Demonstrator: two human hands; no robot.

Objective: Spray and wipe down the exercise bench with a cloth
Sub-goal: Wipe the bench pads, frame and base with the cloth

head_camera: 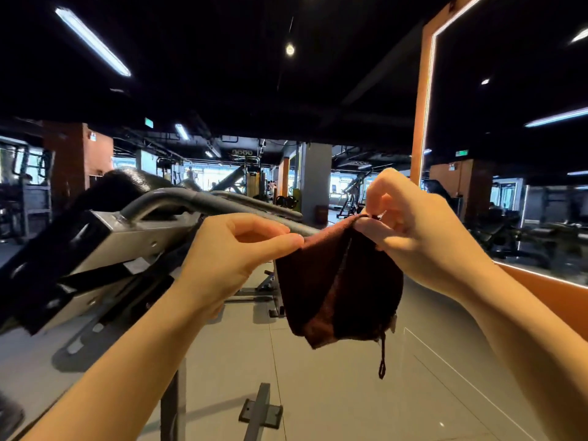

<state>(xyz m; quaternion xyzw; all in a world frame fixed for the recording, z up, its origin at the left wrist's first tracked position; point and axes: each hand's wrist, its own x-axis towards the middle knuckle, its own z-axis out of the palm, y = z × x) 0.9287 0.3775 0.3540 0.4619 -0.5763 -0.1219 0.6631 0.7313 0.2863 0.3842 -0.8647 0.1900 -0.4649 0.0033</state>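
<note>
- The left hand [229,253] pinched one top corner of the dark brown folded cloth [337,288]; the right hand [413,230] pinched the other.
- The cloth hung in the air between them, a loop cord dangling below it, above bare grey tiled floor [334,393].
- Just left stood the black-padded exercise bench with grey steel frame [136,237], its curved bar behind the cloth's top edge.
- An orange-framed wall mirror [509,154] bounded the right side.

Both hands — left hand [229,249], right hand [410,230] — pinch the dark cloth [337,288] hanging beside the bench [127,237].
</note>
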